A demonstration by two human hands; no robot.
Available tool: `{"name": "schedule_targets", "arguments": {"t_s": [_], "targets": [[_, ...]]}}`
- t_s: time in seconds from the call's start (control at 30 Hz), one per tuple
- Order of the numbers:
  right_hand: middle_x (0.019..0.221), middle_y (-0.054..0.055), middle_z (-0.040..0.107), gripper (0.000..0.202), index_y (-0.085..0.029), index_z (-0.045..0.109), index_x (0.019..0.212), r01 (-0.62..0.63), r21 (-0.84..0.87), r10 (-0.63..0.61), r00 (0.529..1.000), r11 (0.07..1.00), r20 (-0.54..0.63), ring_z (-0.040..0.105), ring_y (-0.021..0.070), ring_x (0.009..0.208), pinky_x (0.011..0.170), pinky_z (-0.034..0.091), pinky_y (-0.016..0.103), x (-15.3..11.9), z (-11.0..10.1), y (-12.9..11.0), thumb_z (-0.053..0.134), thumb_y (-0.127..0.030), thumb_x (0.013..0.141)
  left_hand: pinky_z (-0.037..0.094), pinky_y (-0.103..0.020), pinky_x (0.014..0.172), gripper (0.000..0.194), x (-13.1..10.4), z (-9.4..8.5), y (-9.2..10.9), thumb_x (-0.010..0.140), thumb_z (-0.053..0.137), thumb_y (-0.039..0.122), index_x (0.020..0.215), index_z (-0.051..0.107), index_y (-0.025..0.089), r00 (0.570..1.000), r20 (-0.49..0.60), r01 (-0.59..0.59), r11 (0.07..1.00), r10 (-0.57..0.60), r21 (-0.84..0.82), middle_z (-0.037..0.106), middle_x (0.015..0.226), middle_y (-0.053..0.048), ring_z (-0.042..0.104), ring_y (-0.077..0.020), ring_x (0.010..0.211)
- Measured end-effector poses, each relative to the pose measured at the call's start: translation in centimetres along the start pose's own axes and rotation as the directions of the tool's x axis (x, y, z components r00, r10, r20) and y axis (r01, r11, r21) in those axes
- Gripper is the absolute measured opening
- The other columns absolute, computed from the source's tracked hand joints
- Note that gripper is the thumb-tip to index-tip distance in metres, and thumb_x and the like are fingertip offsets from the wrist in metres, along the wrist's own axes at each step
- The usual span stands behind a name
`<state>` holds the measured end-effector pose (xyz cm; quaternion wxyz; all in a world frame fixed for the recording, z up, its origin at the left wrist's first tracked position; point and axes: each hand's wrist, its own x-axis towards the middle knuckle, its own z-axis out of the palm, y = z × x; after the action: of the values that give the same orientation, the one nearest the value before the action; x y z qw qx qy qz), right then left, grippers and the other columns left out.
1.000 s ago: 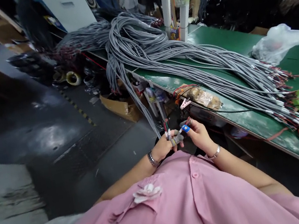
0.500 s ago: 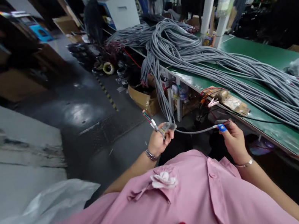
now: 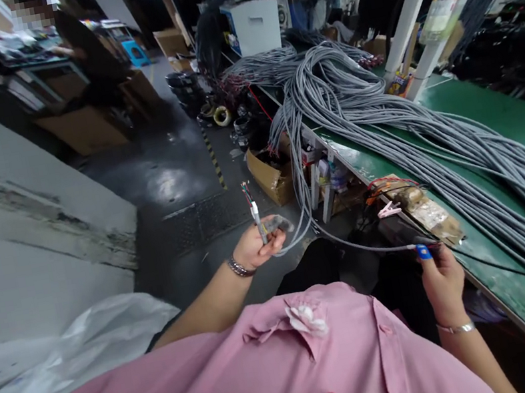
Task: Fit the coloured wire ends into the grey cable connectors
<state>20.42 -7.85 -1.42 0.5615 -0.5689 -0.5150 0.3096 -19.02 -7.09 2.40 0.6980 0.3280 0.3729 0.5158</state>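
Note:
My left hand (image 3: 251, 247) is closed around grey cable ends (image 3: 256, 216), whose thin coloured wires stick up above a white section. Something grey and translucent covers part of the fingers. To the right, my right hand (image 3: 444, 283) pinches the end of a grey cable (image 3: 376, 247) between thumb and fingers, with blue tape on the thumb. Slack cable hangs between the hands and joins several strands that loop down off the table. A large bundle of grey cables (image 3: 413, 129) lies along the green table (image 3: 458, 97).
A pink clip (image 3: 389, 209) and a taped block (image 3: 422, 209) sit at the table edge. Below stands an open cardboard box (image 3: 270, 180). White posts (image 3: 431, 17) rise from the table. At left are a grey panel (image 3: 33, 223) and plastic sheeting (image 3: 90, 342). A person (image 3: 85, 38) is at the far left.
My hands have moved apart, the left one leftward and the right one right and down. More cable now hangs between them. The camera view has turned left.

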Motion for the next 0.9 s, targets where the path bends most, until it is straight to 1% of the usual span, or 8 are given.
{"name": "schedule_targets", "arguments": {"t_s": [0.07,0.13,0.2,0.27,0.33,0.4,0.57,0.9], "targets": [[0.076,0.004,0.064,0.015,-0.029,0.069,0.088,0.072,-0.148,-0.066,0.997,0.986,0.046,0.054,0.0244,0.069,0.065,0.045,0.041,0.1,0.0,-0.4,0.064,-0.040,0.079,0.022,-0.019,0.035,0.023,1.2,1.1,0.2,0.077,0.064,0.036,0.077,0.068,0.013,0.999,0.038,0.010,0.997,-0.013,0.078,0.062,0.053,-0.006,0.030,-0.0018,0.027],[0.073,0.004,0.062,0.014,-0.029,0.069,0.086,0.113,-0.132,-0.081,0.971,0.985,0.227,0.053,0.0229,0.066,0.063,0.044,0.039,0.2,0.6,-1.3,0.062,-0.040,0.080,0.032,-0.020,0.038,0.027,2.7,3.4,-0.6,0.076,0.066,0.040,0.082,0.068,0.013,0.993,0.117,0.012,0.989,-0.029,0.148,0.069,0.070,-0.012,0.048,-0.0072,0.036],[0.072,0.004,0.060,0.015,-0.025,0.066,0.074,0.134,-0.053,-0.100,0.901,0.990,0.421,0.051,0.0202,0.066,0.062,0.043,0.035,0.5,1.6,-2.4,0.062,-0.037,0.082,0.046,-0.023,0.050,0.032,4.5,6.5,-2.1,0.075,0.069,0.042,0.089,0.069,0.014,0.980,0.194,0.015,0.982,-0.053,0.190,0.071,0.089,-0.016,0.067,-0.0186,0.065],[0.072,0.003,0.058,0.019,-0.023,0.065,0.073,0.125,0.009,-0.110,0.837,0.992,0.536,0.050,0.0178,0.065,0.062,0.041,0.032,1.1,2.7,-3.2,0.057,-0.035,0.086,0.052,-0.027,0.069,0.033,5.9,9.7,-4.2,0.075,0.070,0.040,0.095,0.069,0.014,0.958,0.277,-0.002,0.966,-0.072,0.258,0.070,0.100,-0.015,0.068,-0.0224,0.088],[0.070,0.002,0.057,0.022,-0.022,0.065,0.074,0.059,0.053,-0.078,0.817,0.997,0.571,0.048,0.0161,0.064,0.060,0.040,0.030,1.7,3.6,-3.4,0.055,-0.036,0.088,0.052,-0.027,0.073,0.033,6.9,12.2,-6.1,0.079,0.066,0.042,0.096,0.068,0.014,0.919,0.369,0.000,0.939,-0.135,0.345,0.070,0.094,-0.013,0.067,-0.0189,0.083],[0.069,0.001,0.057,0.021,-0.021,0.065,0.078,-0.052,0.096,-0.006,0.853,0.994,0.521,0.047,0.0147,0.062,0.058,0.039,0.028,2.1,4.2,-2.9,0.056,-0.038,0.088,0.052,-0.025,0.066,0.036,7.5,13.5,-7.7,0.083,0.061,0.045,0.099,0.064,0.014,0.905,0.384,0.033,0.929,-0.185,0.369,0.070,0.086,-0.010,0.067,-0.0156,0.073],[0.075,0.000,0.060,0.020,-0.021,0.064,0.080,-0.282,0.187,0.199,0.908,0.941,0.368,0.049,0.0135,0.065,0.057,0.041,0.026,1.6,5.0,-0.6,0.072,-0.039,0.075,0.042,-0.019,0.040,0.042,8.1,13.2,-9.6,0.082,0.057,0.055,0.084,0.056,0.014,0.896,0.329,0.134,0.889,-0.297,0.437,0.065,0.065,-0.005,0.060,-0.0124,0.046],[0.055,-0.006,0.049,0.025,-0.018,0.061,0.072,-0.637,0.324,0.397,0.723,0.699,0.566,0.037,0.0069,0.047,0.045,0.031,0.022,4.0,6.4,-2.4,0.080,-0.034,0.064,0.038,-0.017,0.034,0.043,9.1,13.2,-8.1,0.078,0.062,0.055,0.081,0.055,0.013,0.846,0.382,0.160,0.860,-0.372,0.484,0.066,0.060,-0.006,0.062,-0.0150,0.044]]}}
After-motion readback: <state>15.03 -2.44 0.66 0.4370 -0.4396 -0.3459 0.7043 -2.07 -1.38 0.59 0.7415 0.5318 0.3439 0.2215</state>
